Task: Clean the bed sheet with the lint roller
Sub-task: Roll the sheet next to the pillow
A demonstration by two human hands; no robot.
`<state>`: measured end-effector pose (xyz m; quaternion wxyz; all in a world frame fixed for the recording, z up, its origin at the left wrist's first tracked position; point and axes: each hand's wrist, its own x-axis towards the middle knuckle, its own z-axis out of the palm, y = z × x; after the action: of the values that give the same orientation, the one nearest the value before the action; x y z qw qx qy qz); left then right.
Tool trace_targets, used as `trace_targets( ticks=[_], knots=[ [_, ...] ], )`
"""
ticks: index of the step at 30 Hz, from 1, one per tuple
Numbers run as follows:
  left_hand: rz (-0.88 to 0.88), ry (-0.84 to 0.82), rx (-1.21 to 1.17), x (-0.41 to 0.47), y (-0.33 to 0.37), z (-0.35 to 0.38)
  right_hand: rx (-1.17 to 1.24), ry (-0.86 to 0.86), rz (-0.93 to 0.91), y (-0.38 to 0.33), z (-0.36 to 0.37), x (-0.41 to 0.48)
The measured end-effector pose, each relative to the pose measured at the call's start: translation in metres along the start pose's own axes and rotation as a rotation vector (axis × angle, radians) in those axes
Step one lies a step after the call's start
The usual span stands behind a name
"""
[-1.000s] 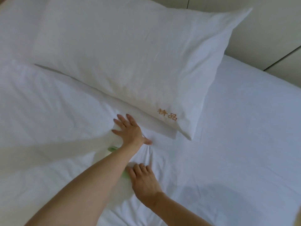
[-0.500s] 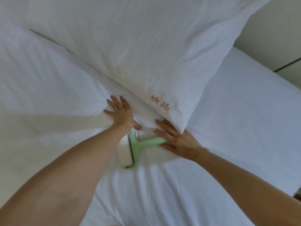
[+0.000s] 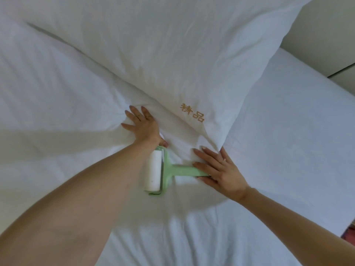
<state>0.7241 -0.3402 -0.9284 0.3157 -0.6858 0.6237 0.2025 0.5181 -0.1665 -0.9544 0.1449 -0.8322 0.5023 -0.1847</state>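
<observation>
The lint roller (image 3: 154, 170) lies on the white bed sheet (image 3: 288, 135), its white roll to the left and its pale green handle pointing right. My right hand (image 3: 222, 170) rests over the end of the handle with its fingers straight and spread, pressing it onto the sheet. My left hand (image 3: 143, 126) lies flat just above the roller. Its fingers are spread on the white fabric at the pillow's lower edge, and its thumb touches the roller's top end. My left forearm covers the sheet to the left of the roll.
A large white pillow (image 3: 182, 54) with gold embroidered characters overlaps the sheet just above both hands. A second white cushion or duvet (image 3: 48, 83) fills the left. A beige wall panel (image 3: 326, 25) stands at top right. A reddish object (image 3: 352, 230) shows at the right edge.
My right hand came out from under my left forearm and went right along the handle. The roller now lies in plain view. My left hand stayed pressed by the pillow edge.
</observation>
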Motion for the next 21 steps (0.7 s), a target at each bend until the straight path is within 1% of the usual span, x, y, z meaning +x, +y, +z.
trace_targets(
  ticks=[3, 8, 21],
  knots=[
    [0.013, 0.023, -0.010, -0.002, -0.002, 0.000, -0.056, -0.002, 0.037, -0.005, 0.000, -0.016],
    [0.047, 0.055, -0.015, -0.003, -0.006, 0.002, -0.161, 0.035, 0.032, 0.000, 0.011, -0.015],
    [0.077, 0.090, -0.048, -0.002, -0.007, 0.007, -0.208, 0.045, 0.037, 0.000, 0.013, -0.014]
  ],
)
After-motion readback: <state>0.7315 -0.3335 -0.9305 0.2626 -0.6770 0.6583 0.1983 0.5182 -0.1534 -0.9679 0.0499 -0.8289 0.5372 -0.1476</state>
